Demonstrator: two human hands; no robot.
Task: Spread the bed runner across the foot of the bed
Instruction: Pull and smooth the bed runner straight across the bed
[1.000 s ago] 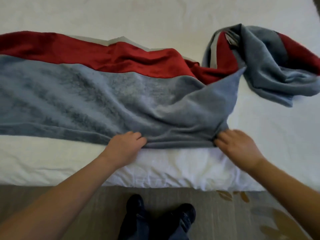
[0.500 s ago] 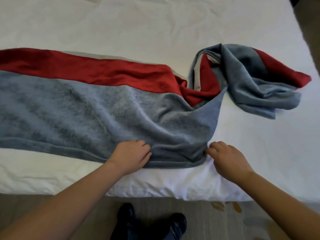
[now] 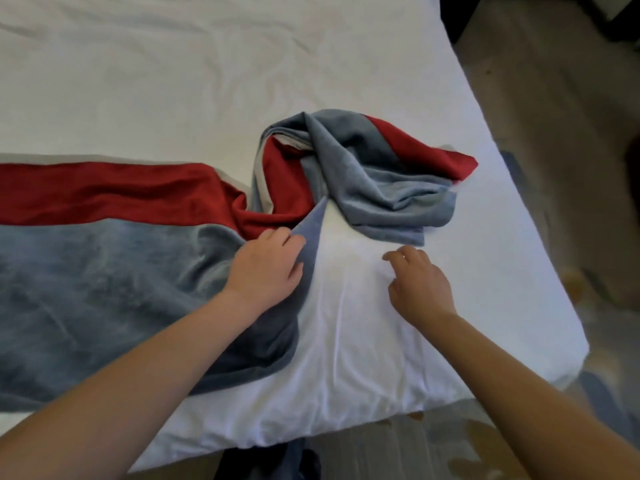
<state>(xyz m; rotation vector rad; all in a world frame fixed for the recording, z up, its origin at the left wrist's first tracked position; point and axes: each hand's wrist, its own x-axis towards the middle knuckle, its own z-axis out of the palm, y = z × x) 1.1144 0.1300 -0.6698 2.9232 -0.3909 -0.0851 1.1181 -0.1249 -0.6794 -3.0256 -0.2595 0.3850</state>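
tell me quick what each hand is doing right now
Left hand: resting flat on the grey part of the bed runner, fingers open, not gripping.
Right hand: empty, fingers loosely curled over the white sheet, short of the bunched end.

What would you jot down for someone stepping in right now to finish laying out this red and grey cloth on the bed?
Left hand: resting palm-down on the bed runner at its folded grey edge, pinning it; not gripping that I can see.
Right hand: empty, fingers loosely curled over bare white sheet, just short of the bunched end.
Done: the left stretch of the runner lies flat across the foot of the bed, red band on the far side.
Left: the right end is twisted in a heap near the bed's right edge. Untwist it, pull it to that edge and smooth it.
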